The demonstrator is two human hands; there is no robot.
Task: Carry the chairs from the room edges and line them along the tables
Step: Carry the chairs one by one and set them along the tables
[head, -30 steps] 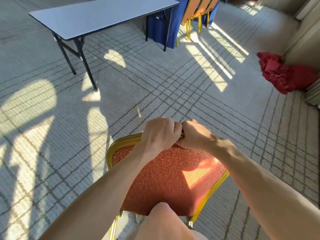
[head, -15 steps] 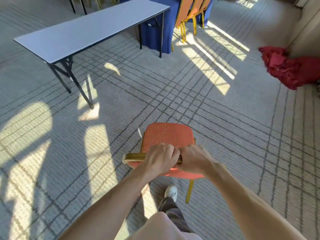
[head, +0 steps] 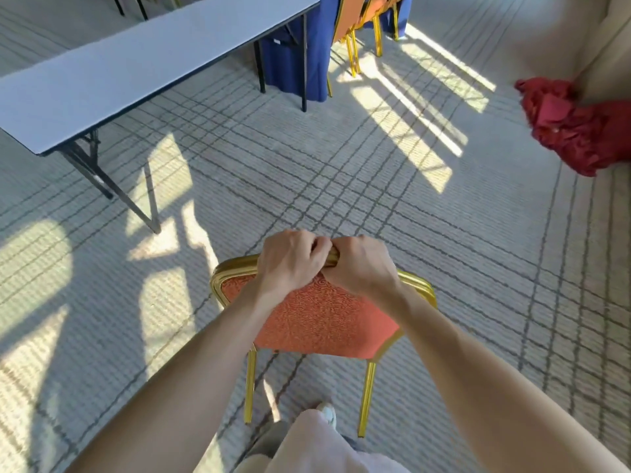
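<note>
Two hands grip one banquet chair on the open carpet, well short of the folding desk.

My left hand and right hand meet knuckle to knuckle at the middle of the chair's gold top rail, the fingers of each curled over it and clamped tight. The patterned orange backrest faces me and two gold legs reach down toward my white shoe; I cannot tell whether they touch the floor. The long grey desk stands ahead to my left, well apart from the chair. Beyond it is a blue-skirted table with orange chairs just beside it. A heap of red cloth lies far right.
</note>
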